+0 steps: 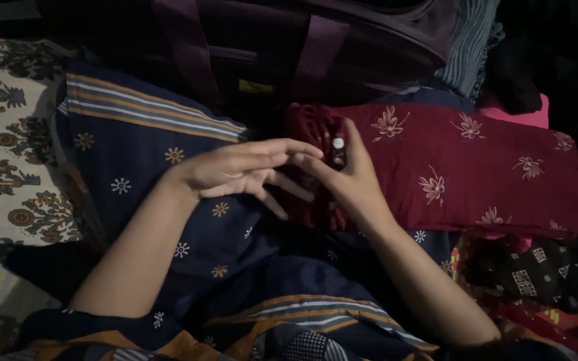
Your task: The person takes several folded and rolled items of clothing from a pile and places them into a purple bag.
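One folded maroon garment (463, 167) with pale flower motifs lies flat in front of a dark purple bag (302, 47), its body already squared off; only the bunched left end looks unfinished. There the right hand (349, 184) presses on the gathered cloth, fingers together, while the left hand (242, 170) hovers just beside it, fingers spread and holding nothing. Underneath spreads a navy cloth with orange stripes (135, 134); further garments lie heaped at the right.
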